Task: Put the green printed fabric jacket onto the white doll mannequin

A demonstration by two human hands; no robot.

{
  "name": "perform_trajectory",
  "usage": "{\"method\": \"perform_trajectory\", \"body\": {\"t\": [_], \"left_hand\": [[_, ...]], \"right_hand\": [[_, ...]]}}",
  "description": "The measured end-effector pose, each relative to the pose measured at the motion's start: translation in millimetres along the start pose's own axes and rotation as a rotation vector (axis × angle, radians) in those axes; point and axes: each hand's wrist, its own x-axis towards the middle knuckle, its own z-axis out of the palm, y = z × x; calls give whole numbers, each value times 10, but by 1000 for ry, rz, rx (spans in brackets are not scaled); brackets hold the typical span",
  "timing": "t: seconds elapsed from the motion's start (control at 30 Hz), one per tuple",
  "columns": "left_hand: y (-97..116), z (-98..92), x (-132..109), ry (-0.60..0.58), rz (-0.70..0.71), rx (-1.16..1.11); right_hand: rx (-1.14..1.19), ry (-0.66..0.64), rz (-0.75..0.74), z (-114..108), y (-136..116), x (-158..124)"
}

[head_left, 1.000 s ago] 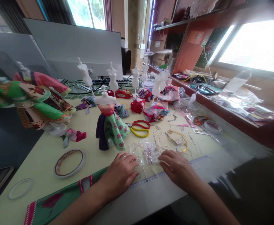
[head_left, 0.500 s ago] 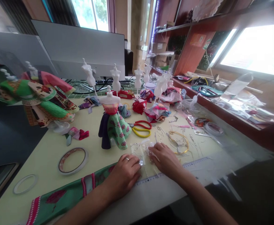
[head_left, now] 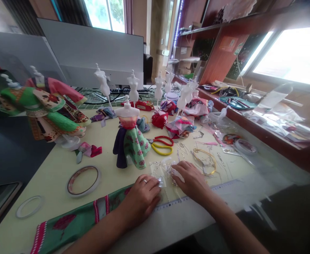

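Note:
My left hand (head_left: 146, 193), with a ring on one finger, rests palm down with its fingers curled together. Its fingertips meet the edge of a small clear plastic bag (head_left: 158, 173) of shiny beads; whatever lies under them is hidden. To the right, my right hand (head_left: 190, 180) has its fingers bent over a whitish beaded mesh piece (head_left: 176, 173), thumb underneath. A clear ruler (head_left: 173, 202) lies just below both hands. Green patterned fabric with pink trim (head_left: 78, 221) runs under my left forearm. A dress form in a floral skirt (head_left: 135, 146) stands behind the left hand.
Scissors with red and yellow handles (head_left: 162, 150) lie beyond the hands. Bead strands and a gold ribbon loop (head_left: 210, 158) are at the right. Tape rolls (head_left: 83, 180) sit at the left. White dress forms (head_left: 133, 86), fabric scraps (head_left: 183, 123) and clothed forms (head_left: 35, 102) stand farther back.
The view has shifted slightly. My right hand's fingers have spread a little, and more of the beaded mesh shows beneath them. My left hand stays nearly in place.

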Motion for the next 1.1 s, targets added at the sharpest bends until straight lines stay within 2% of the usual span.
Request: {"method": "perform_trajectory", "body": {"t": [0.1,0.2,0.33,0.47,0.57,0.67,0.83,1.1], "left_hand": [[15,-1,-4,20,21,9],[28,-4,-6,19,37,9],[28,9,-12,3,46,4],[13,38,-31,13,54,10],[3,48,-46,11,57,11],[-5,48,-50,9,45,22],[-19,64,-58,45,38,75],[-42,101,-65,5,61,120]], "right_hand": [[18,22,-38,23,-48,43],[44,69,-11,-5,-17,85],[51,128,73,-115,157,106],[4,99,173,-218,387,108],[-14,87,215,-241,469,126],[8,46,179,-217,387,182],[61,-57,28,-154,119,362],[36,-130,-99,-19,-18,627]]}}
